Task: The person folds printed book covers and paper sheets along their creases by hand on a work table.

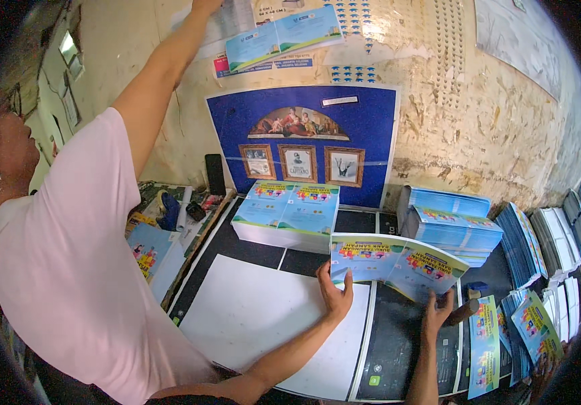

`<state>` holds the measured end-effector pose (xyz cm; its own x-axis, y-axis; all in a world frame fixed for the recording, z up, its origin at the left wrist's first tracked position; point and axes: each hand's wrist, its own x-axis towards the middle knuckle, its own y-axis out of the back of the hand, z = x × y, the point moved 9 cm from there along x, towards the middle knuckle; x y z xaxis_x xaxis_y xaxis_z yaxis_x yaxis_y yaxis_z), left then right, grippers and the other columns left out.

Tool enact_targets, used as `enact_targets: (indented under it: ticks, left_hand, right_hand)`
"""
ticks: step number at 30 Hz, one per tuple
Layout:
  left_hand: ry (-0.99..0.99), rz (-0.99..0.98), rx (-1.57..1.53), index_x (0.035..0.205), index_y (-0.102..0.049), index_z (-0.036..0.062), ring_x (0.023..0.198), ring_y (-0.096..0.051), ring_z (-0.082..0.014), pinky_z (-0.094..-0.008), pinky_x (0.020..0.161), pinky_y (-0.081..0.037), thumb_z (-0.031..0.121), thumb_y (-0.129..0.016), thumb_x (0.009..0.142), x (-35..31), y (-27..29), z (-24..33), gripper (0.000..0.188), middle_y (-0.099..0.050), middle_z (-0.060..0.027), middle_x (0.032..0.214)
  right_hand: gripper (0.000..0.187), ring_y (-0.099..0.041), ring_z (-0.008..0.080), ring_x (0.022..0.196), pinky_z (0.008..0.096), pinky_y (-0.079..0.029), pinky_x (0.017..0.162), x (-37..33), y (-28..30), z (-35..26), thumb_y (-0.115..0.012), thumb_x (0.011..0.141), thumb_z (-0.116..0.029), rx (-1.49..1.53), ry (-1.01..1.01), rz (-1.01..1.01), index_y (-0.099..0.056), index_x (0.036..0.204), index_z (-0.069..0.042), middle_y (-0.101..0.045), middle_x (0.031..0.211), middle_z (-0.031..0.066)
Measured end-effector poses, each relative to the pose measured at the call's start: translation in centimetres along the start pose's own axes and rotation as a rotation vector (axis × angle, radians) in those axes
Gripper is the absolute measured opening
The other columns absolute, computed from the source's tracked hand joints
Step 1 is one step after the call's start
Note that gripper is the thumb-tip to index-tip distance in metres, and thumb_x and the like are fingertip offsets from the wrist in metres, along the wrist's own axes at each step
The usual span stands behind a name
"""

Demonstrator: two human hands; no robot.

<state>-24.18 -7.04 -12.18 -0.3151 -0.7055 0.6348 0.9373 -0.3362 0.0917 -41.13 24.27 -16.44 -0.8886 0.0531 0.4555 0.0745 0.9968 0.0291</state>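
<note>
A blue two-panel printed booklet [398, 263], with colourful figures and a pale top edge, is held tilted above the work table. My left hand [336, 291] grips its left end, thumb in front. At its lower right edge, my right hand [437, 312] pinches it between thumb and fingers. Below my left forearm lies a large white sheet [250, 317]. Just behind the booklet stands a thick stack of matching two-panel prints [284, 209]. Beside my right hand is a dark brown cylindrical handle [462, 312], with a small blue object [477, 289] behind it.
On the left, a person in a pink shirt [74, 270] stretches an arm up toward the wall. Bundled booklets [452, 226] stand at the back right, with more booklet piles [523, 243] along the right. A blue poster [304, 101] and a black phone [215, 174] are at the wall.
</note>
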Motion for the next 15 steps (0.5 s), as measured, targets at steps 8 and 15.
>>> enact_targets:
  ticks: [8,15]
  left_hand:
    - [0.093,-0.066,-0.022,0.130,-0.036,-0.0038,0.115,-0.047,-0.0333,-0.0452,0.099,-0.037,0.016,-0.070,0.088,-0.4,-1.2,-1.8,0.058,-0.047,-0.0215,0.121]
    - [-0.044,0.026,0.107,0.136,-0.033,-0.0048,0.126,-0.038,-0.0378,-0.0472,0.108,-0.029,0.013,-0.070,0.086,0.1,0.4,0.5,0.064,-0.039,-0.0240,0.132]
  right_hand:
    - [0.042,-0.055,0.0202,0.104,0.0335,-0.042,0.095,-0.1,-1.8,-1.0,-0.069,0.085,-0.004,0.012,0.002,-0.048,-0.052,0.123,0.002,-0.059,0.115,0.0114]
    - [0.051,-0.050,0.0235,0.115,0.0348,-0.040,0.095,-0.3,0.0,-2.7,-0.070,0.086,-0.012,-0.149,0.107,0.109,-0.048,0.131,-0.001,-0.053,0.127,0.0136]
